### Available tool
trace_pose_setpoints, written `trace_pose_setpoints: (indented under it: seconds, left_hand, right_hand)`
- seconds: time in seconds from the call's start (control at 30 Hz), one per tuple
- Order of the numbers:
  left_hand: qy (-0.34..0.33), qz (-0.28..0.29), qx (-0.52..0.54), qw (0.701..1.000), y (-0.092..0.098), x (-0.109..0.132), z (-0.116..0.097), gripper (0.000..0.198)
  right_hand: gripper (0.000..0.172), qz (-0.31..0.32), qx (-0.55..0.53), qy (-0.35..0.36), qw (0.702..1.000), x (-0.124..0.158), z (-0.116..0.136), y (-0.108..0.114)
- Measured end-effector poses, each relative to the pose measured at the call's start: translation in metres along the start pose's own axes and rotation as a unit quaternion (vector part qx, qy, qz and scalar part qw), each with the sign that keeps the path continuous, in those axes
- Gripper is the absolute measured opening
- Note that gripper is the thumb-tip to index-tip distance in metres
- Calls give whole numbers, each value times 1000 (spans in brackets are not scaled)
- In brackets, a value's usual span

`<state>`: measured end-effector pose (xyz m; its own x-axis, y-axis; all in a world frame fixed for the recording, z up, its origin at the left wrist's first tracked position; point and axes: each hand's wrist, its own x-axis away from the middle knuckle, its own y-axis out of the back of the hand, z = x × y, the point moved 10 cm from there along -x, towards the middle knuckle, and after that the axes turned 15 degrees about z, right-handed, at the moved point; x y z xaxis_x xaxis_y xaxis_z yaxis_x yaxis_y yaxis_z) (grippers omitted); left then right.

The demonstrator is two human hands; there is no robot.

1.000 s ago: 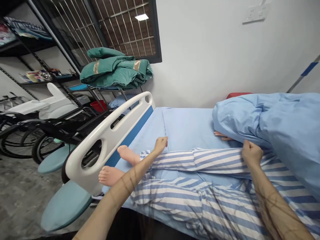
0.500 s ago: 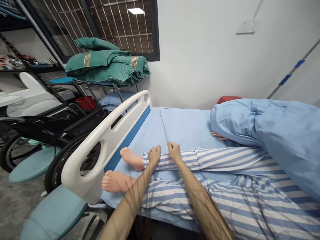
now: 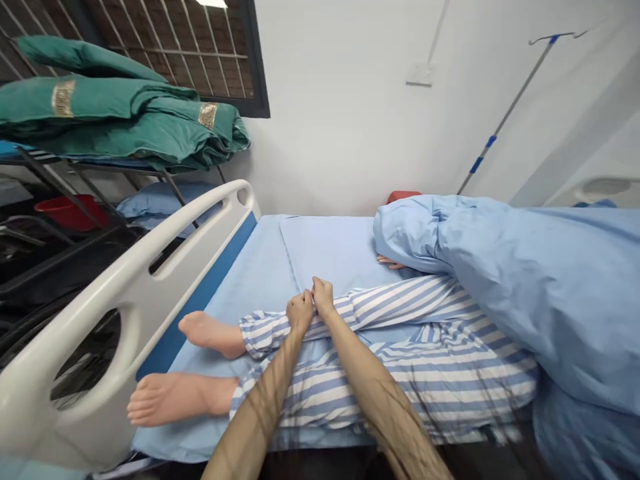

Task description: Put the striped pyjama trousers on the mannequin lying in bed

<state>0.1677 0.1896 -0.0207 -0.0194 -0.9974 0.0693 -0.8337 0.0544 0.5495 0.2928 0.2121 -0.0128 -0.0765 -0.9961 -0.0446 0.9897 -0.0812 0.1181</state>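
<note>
A life-size patient mannequin lies on a hospital bed in blue-and-white striped pyjamas. My left hand [image 3: 300,312] and my right hand [image 3: 323,297] sit side by side, pinching the striped trouser leg [image 3: 395,310] of the leg farther from me. Just left of them, the bare mannequin foot [image 3: 210,335] pokes from its cuff, with the other foot [image 3: 175,399] below it. A light blue duvet [image 3: 530,280] covers the upper body and hides the head. A mannequin hand [image 3: 390,262] shows under its edge.
A white footboard [image 3: 120,293] with a blue strip closes the bed at the left. Folded green quilts [image 3: 115,113] lie on a rack behind it, above a red basin [image 3: 67,210]. An IV pole [image 3: 505,113] stands by the wall at the right.
My hands have come together on the trouser leg, the right one moving in from near the duvet. The view has swung right, so the footboard and quilts sit farther left.
</note>
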Motion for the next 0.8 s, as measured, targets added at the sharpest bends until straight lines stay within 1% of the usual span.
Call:
trace_pose_setpoints:
  seconds: [0.07, 0.17, 0.23, 0.3, 0.33, 0.4, 0.47, 0.53, 0.6, 0.67, 0.73, 0.8]
  left_hand:
    - [9, 3, -25, 1000, -1, 2, 2, 46]
    - [17, 11, -39, 999, -1, -1, 0, 45]
    - [23, 14, -41, 999, -2, -5, 0, 44]
    - [31, 4, -32, 999, -1, -8, 2, 43]
    - [35, -6, -25, 999, 1, -9, 3, 43]
    - [32, -26, -7, 999, 3, -9, -1, 42]
    - [15, -32, 15, 999, 0, -9, -14, 41]
    - [-15, -25, 50, 998, -10, -9, -36, 41]
    - [-40, -13, 92, 995, -26, -9, -57, 43]
    - [-51, 10, 110, 993, -50, -9, -72, 45]
    - [-54, 38, 69, 995, -74, -7, -79, 44]
    - [-59, 52, 5, 997, -92, -4, -80, 41]
  right_hand:
    - [43, 3, 14, 23, 1000, -2, 13, 26]
    - [44, -17, 81, 56, 995, 6, 26, 83]
    - [43, -48, 131, 51, 989, 16, 23, 120]
    - [43, -62, 156, 43, 985, 25, 13, 141]
    - [43, -63, 161, 40, 984, 28, 9, 145]
    - [44, -66, 165, 38, 983, 31, 2, 146]
    - [45, -68, 167, 37, 983, 31, 1, 142]
    - [45, -67, 167, 38, 983, 29, 1, 140]
    - [46, -67, 167, 40, 983, 28, 2, 140]
    - [46, -70, 169, 40, 982, 28, 2, 141]
    - [46, -67, 173, 39, 982, 27, 2, 140]
    - [46, -57, 178, 37, 982, 25, 3, 139]
